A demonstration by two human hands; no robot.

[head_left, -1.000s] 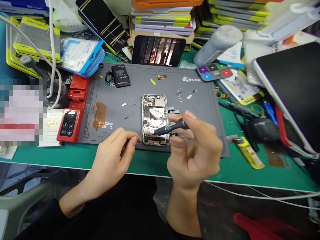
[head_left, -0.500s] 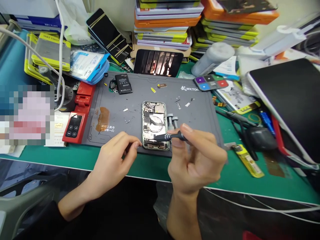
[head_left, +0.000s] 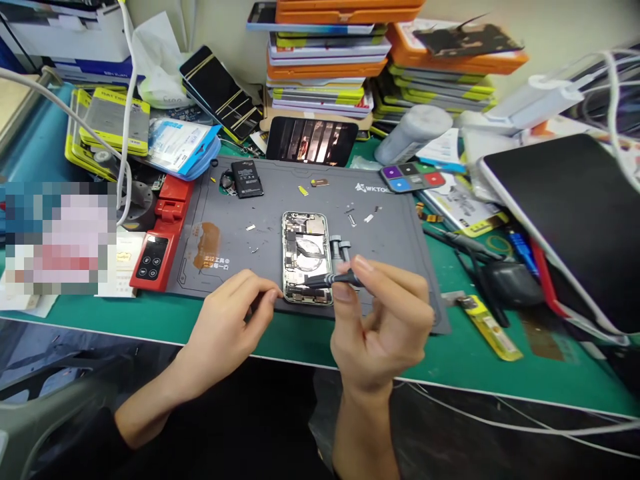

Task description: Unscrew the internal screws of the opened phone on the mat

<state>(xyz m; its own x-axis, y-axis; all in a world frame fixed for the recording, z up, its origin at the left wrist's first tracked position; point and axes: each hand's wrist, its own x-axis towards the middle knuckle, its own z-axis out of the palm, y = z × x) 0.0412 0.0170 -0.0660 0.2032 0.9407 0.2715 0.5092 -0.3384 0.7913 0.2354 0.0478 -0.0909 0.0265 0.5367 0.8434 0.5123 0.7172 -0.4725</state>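
An opened phone (head_left: 307,250) lies flat on a grey work mat (head_left: 270,247), its inner boards and a round coil showing. My right hand (head_left: 383,317) pinches dark tweezers (head_left: 323,281) with pale bands between thumb and fingers; their tips point left over the phone's lower part. At the phone's lower left corner is my left hand (head_left: 233,317), fingers curled and thumb near the index finger. One left fingertip seems to touch the phone's edge; anything pinched there is too small to make out. Two small grey screwdrivers (head_left: 341,248) stand just right of the phone.
A black battery (head_left: 247,179) and small loose parts (head_left: 352,220) lie on the mat. Behind it a lit phone screen (head_left: 311,141) leans against stacked boxes (head_left: 325,70). A red device (head_left: 153,260) sits left; a large black tablet-like panel (head_left: 565,227) and tools stand right.
The camera view has shifted slightly, so the desk appears a little lower and the right-hand things further left. Both hands keep nearly the same places at the phone, the tweezers still over its lower part.
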